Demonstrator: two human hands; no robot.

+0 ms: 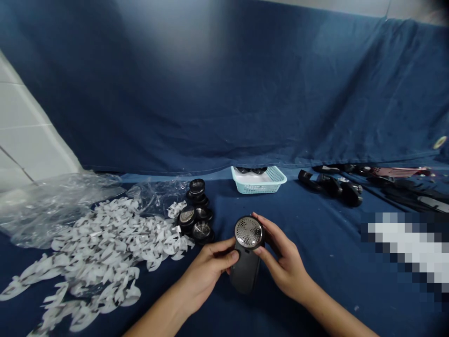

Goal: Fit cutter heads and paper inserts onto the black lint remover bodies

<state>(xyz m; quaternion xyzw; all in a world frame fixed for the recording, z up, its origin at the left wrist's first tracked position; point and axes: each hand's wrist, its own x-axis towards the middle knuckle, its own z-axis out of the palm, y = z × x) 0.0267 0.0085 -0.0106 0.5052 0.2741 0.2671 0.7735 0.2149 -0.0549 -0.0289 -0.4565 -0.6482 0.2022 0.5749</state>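
A black fabric shaver (pixel 244 271) with a round perforated metal head (pixel 249 232) is held between both hands, its head tilted up toward me. My left hand (pixel 214 262) grips the left side of the body just below the head, thumb on the front. The fingers and thumb of my right hand (pixel 282 257) close around the right rim of the head. To the left of the shaver sits a cluster of round black shaver heads (pixel 201 230), some with metal mesh showing. Behind my fingers, the back of the shaver is hidden.
A heap of white curved plastic pieces (pixel 119 243) covers the left of the blue cloth, with clear plastic bags (pixel 52 201) behind. A light-blue basket (pixel 257 188) holds dark parts at the back. Black shaver bodies (pixel 331 186) lie at right. A blue curtain (pixel 210 93) hangs behind.
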